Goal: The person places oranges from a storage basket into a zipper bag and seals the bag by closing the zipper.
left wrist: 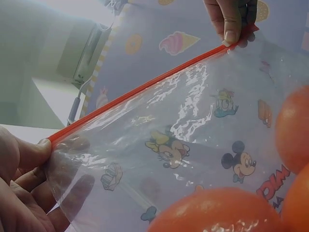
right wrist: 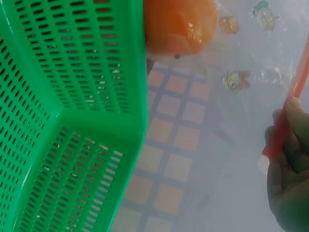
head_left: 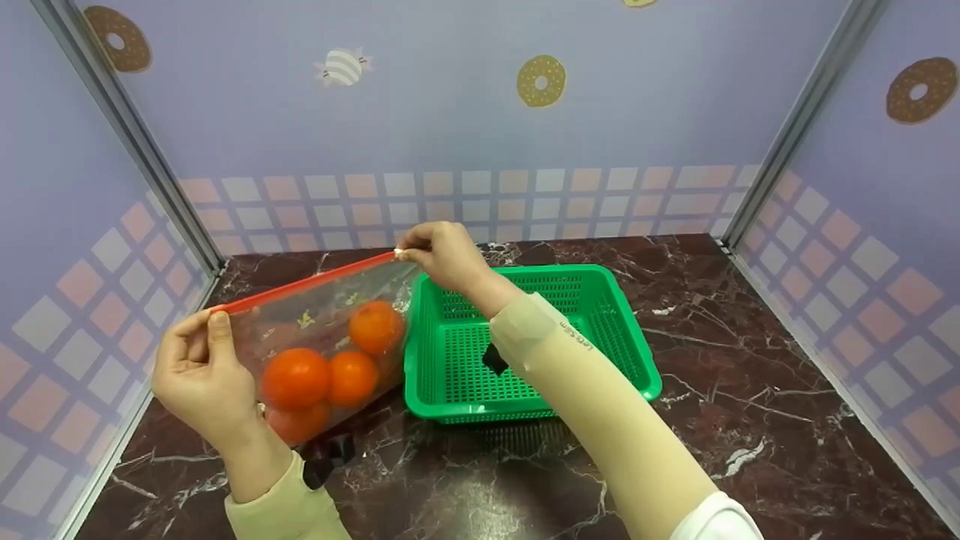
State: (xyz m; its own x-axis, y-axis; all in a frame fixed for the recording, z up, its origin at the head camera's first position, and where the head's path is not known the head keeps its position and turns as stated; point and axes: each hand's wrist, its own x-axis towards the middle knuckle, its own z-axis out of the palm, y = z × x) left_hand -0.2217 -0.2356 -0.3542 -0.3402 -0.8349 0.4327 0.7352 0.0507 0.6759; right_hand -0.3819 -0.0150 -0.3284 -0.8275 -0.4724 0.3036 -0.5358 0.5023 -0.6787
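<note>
My left hand and right hand each pinch an end of the zip bag's red seal, oranges inside, near the worktop's left edge: keep it taut, level.

Four oranges sit inside one clear zip bag. One green basket stands just beside that bag.

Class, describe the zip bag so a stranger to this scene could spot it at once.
On the dark marble table, left of the green basket, two hands hold up a clear bag. Unlike the empty basket, it holds oranges and has a red zip strip.
</note>
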